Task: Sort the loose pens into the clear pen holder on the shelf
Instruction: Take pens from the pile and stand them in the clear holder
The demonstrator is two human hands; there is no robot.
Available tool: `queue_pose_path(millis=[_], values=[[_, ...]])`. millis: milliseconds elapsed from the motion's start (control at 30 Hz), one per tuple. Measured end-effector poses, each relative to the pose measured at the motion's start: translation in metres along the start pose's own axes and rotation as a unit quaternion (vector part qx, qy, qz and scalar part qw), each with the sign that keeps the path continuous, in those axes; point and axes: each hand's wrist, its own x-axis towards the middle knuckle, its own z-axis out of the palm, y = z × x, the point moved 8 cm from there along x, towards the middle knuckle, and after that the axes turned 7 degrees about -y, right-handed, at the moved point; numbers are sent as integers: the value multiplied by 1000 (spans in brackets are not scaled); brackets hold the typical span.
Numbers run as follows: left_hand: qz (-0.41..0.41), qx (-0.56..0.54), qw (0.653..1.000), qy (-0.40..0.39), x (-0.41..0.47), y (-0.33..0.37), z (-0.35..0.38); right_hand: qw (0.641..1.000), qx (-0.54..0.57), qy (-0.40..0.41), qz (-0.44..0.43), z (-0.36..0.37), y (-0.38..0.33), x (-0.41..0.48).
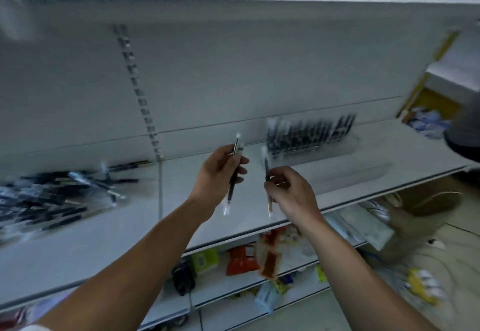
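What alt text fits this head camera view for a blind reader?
A left hand and a right hand hold pens over a white shelf. A clear pen holder full of pens stands right; loose pens lie heaped left.

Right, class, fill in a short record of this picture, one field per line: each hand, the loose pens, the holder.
Left hand: grips a dark pen, near upright
Right hand: pinches another pen
Loose pens: heaped at the left of the shelf
Clear pen holder: beyond the right hand, pens standing in it
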Motion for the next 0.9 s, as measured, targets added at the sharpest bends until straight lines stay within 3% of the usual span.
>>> queue_pose_path(millis=[133,333,600,900], values=[[-18,33,999,-2,30,-20,82,1000,0,12,-7,-85,37,16],[4,192,981,-28,68,-30,179,999,19,34,-22,-187,82,44],[-56,152,985,62,96,-40,182,992,22,97,-72,-242,64,113],[-76,140,987,33,122,-50,173,987,-119,64,-86,-215,48,170]])
